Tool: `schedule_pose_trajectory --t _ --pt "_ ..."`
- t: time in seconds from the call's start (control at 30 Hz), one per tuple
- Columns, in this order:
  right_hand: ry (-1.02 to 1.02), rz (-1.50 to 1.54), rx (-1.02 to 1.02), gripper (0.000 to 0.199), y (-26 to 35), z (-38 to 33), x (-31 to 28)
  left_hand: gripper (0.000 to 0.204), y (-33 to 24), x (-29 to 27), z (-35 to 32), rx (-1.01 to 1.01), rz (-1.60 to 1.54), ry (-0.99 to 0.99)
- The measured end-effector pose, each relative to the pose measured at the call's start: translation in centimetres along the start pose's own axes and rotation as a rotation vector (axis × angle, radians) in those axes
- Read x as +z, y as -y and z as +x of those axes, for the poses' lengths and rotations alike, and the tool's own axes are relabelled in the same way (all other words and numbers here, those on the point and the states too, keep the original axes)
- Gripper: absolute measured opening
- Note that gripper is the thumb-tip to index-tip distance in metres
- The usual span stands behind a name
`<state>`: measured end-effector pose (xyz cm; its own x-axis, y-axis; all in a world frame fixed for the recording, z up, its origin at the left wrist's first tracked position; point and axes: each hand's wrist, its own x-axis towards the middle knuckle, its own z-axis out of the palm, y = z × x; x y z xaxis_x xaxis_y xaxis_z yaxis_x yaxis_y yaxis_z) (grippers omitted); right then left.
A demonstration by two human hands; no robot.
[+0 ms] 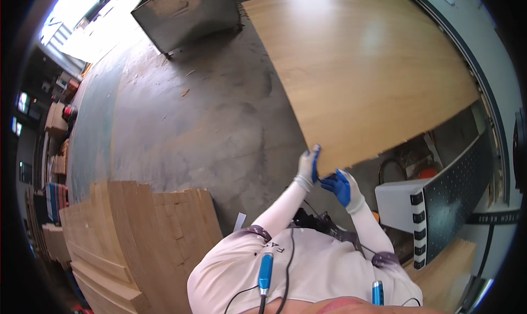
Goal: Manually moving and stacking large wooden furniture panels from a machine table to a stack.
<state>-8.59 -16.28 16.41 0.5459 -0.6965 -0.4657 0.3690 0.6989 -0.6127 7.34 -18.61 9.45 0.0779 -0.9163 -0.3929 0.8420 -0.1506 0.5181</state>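
A large, smooth wood-grain board (362, 78) reaches from in front of me to the far right. My left hand (309, 165), in a white glove with a blue palm, is closed on the board's near left corner, thumb along the side edge. At the near edge beside that corner, my right hand (345, 190), gloved the same way, has its blue fingers pointing left against the board. Its fingertips are partly hidden around the corner, and both hands are close together.
Stacked brown boards (148, 232) stand at my left. A metal bin (186, 18) sits on the concrete floor (214, 111) ahead. To the right are a black perforated machine table (455, 193) with a striped end and a white box-shaped housing (394, 204). Cables hang over my chest.
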Motion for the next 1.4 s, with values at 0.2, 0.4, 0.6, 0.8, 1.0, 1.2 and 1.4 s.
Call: schedule_pose_trajectory --t 0.2,0.4,0.6,0.8,1.0,1.2,1.4 --pt "-0.496 -0.89 -0.789 0.034 8.0 3.8 -4.5 0.041 -6.5 -1.6 4.4 0.231 0.042 -0.082" --pt "-0.99 -0.849 -1.227 0.063 25.1 5.9 -24.3 0.047 -7.8 -1.4 5.0 0.258 0.182 -0.215" --pt "-0.79 0.154 -1.323 0.076 38.2 12.9 -38.3 0.048 -8.4 -0.8 4.3 0.299 0.55 -0.41" --pt "-0.751 0.146 -1.208 0.071 41.3 13.9 -37.8 0.054 -8.5 1.1 3.7 0.185 0.479 -0.475" --pt "-0.71 0.183 -1.143 0.078 47.1 16.1 -39.3 0.058 -5.2 3.3 9.0 0.235 0.479 -0.496" --pt "-0.638 0.074 -1.176 0.085 56.9 25.3 -44.5 0.056 -2.9 8.4 19.6 0.291 0.389 -0.473" --pt "-0.679 0.019 -1.195 0.09 65.0 35.5 -47.9 0.045 -4.5 10.2 29.5 0.457 0.688 -0.479"
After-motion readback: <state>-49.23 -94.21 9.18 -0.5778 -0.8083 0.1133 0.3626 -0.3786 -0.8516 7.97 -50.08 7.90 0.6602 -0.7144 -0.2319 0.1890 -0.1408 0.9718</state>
